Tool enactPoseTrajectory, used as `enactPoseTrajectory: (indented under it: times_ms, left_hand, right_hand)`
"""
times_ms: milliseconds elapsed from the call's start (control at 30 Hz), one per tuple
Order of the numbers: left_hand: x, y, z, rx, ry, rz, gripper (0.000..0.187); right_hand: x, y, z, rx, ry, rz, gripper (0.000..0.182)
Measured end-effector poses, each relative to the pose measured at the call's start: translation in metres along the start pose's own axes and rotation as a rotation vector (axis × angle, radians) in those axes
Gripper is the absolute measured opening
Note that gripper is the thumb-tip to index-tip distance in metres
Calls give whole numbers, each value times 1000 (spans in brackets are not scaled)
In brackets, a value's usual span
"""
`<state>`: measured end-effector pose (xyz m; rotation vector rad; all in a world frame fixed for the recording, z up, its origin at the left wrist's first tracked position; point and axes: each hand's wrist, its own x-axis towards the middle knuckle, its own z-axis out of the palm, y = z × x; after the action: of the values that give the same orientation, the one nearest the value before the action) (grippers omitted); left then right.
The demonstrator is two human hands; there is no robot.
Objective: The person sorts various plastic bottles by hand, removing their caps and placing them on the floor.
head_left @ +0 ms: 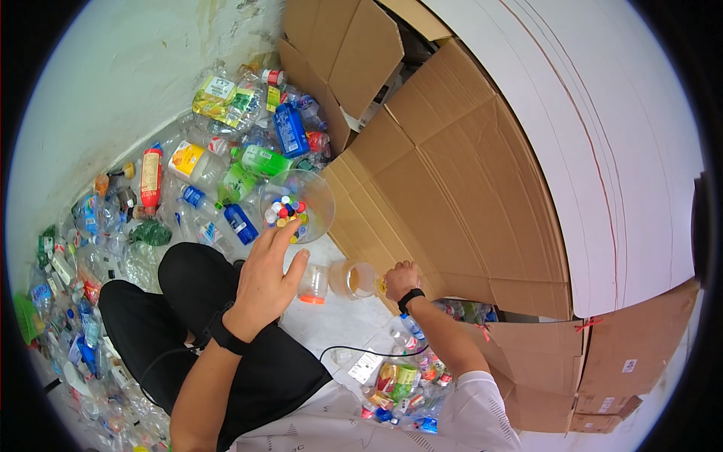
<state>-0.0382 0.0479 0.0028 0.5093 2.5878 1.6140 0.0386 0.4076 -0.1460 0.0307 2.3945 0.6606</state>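
Note:
A clear round tub [320, 200] holds several loose caps [285, 209] in white, red, blue and yellow. My left hand [269, 267] is just below it, fingers apart and nothing in them. My right hand [403, 279] is wrapped round a clear bottle [380, 285] whose neck points left, over the mouth of a clear cup [352, 277] with yellowish liquid in it. Left of that cup stands a clear jar [313, 282] with an orange rim, near my left thumb but apart from it.
Plastic bottles [199, 166] are heaped along the wall and down the left side. More bottles [403, 377] lie at the lower middle, beside a black cable [361, 349]. Large cardboard sheets [452, 166] stand on the right. My knees are at lower left.

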Motion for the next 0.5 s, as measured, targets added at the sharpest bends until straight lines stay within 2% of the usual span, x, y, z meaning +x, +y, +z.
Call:
enactPoseTrajectory:
  times_ms: [333,400,500]
  left_hand:
    - [-2,1,-2,-3,-17,-24,44]
    - [-3,1,-2,-6,-15,-24,44]
    - [-3,0,-2,-7,-11,-17,44]
  right_hand:
    - [-13,0,12,171,-39,73,30]
    - [-17,-2,14,333,-55,184,38]
    - [-20,-5,46,409,-132,221,48]
